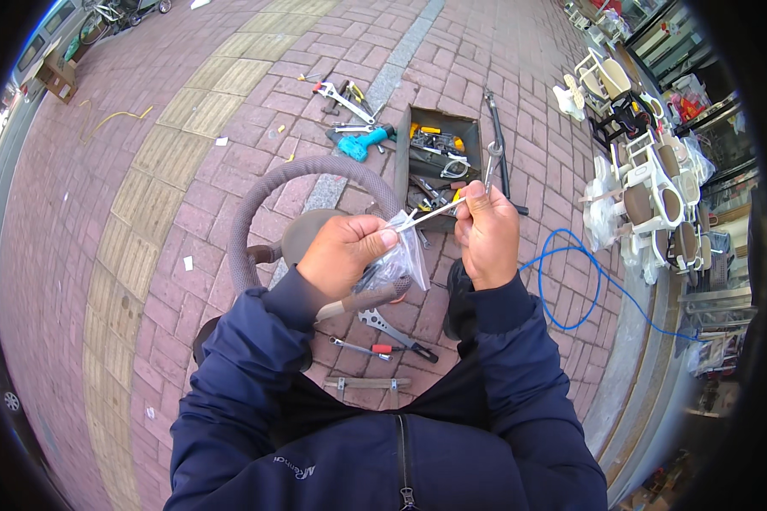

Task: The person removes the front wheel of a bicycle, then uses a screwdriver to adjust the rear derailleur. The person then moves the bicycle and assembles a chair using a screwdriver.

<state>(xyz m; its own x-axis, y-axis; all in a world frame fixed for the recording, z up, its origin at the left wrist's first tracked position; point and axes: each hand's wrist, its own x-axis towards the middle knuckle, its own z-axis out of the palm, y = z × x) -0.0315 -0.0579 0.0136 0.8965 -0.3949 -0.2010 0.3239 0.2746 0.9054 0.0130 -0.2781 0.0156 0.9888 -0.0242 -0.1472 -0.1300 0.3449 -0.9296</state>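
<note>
Bag (pixel 407 262), clear plastic, hangs at the centre from my left hand (pixel 343 253), grip closed on it beside one end of a white strip (pixel 435 215). My right hand (pixel 491 234) pinches the strip's other end, toward two o'clock; whether it holds the wrench (pixel 491 162) too, I cannot tell. Toolbox (pixel 402 157) lies at one o'clock.

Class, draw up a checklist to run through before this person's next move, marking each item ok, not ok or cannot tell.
1. Left hand grips the clear plastic bag: ok.
2. Right hand free: not ok, it pinches a thin pale strip.
3. Bag's contents identified: cannot tell.
4. Toolbox open: ok, tools show inside.
5. Loose tools put away: not ok, a cordless power tool lies outside the box.
</note>
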